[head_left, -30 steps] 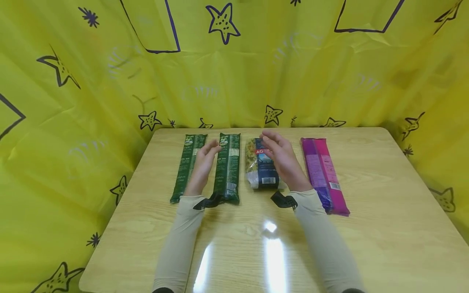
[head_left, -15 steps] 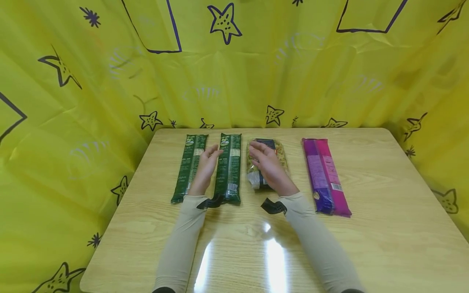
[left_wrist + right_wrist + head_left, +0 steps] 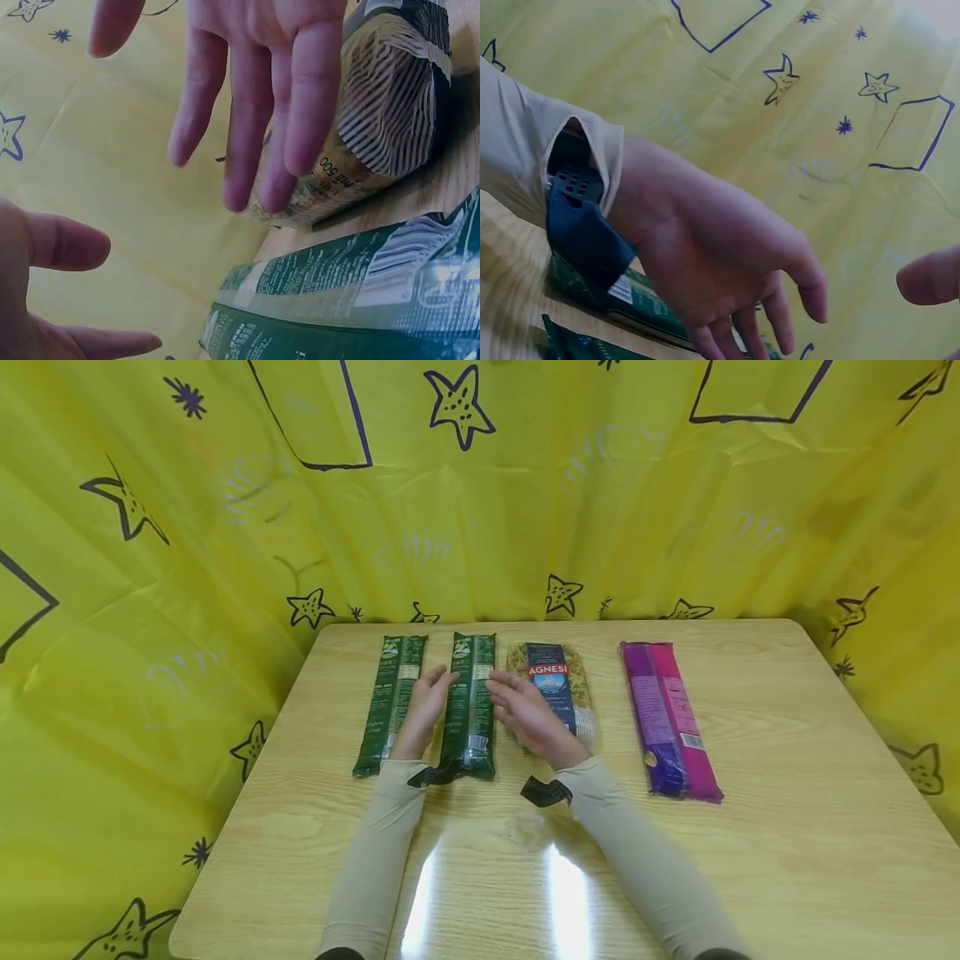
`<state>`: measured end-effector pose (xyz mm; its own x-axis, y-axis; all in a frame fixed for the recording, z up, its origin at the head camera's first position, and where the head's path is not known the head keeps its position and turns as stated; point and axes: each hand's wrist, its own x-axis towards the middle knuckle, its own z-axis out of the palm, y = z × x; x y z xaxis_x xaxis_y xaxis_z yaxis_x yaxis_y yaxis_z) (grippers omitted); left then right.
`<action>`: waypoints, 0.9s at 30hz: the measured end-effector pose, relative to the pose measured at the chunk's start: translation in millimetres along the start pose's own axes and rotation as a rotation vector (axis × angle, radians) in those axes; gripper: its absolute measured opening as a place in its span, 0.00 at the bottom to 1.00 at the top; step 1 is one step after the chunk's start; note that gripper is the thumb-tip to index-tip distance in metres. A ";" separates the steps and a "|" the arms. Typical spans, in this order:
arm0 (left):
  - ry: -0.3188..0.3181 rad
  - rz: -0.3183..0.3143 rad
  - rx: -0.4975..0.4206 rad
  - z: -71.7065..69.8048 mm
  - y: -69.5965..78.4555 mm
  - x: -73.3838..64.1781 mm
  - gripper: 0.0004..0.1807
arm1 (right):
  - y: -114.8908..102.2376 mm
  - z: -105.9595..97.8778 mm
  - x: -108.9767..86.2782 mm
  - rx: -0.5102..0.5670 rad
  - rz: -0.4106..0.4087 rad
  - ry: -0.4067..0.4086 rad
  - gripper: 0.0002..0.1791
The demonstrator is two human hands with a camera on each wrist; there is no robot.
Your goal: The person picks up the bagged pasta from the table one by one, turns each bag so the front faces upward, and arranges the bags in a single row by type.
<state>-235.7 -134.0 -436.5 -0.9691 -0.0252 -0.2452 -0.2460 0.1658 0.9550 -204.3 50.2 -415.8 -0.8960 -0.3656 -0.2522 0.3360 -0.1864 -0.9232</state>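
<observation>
My left hand (image 3: 425,714) is held over the table between two long green spaghetti packets, the left one (image 3: 384,718) and the right one (image 3: 471,710). Its fingers are relaxed and hold nothing. Facing it, my right hand (image 3: 534,720) hovers with loosely extended fingers, fingertips close by the right edge of the right green packet. Below and behind the right hand lies a clear bag of pasta (image 3: 551,689) with a dark blue AGNESI label, its lower left part hidden. In the right wrist view, my left hand (image 3: 712,240) shows its palm, fingers spread.
A long purple and pink packet (image 3: 669,722) lies slightly slanted to the right of the pasta bag. All packets rest on a light wooden table (image 3: 787,827). A yellow curtain (image 3: 510,527) with drawn stars hangs behind and at both sides of it.
My right hand has moved left and slightly toward me, from over the pasta bag to beside the right green packet, uncovering the label. The left hand has barely shifted; the packets lie still.
</observation>
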 end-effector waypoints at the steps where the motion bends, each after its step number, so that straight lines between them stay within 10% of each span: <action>1: 0.002 -0.005 0.003 0.2 -0.7 0.5 0.36 | 1.7 0.5 0.8 0.003 0.009 -0.009 0.34; 27: -0.075 -0.102 0.068 -3.7 -4.6 2.0 0.43 | 20.0 4.0 10.4 -0.023 0.106 0.022 0.41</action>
<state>-236.5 -138.4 -440.7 -0.9345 0.0282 -0.3550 -0.3393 0.2325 0.9115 -205.7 39.1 -435.7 -0.8619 -0.3624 -0.3546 0.4225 -0.1267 -0.8975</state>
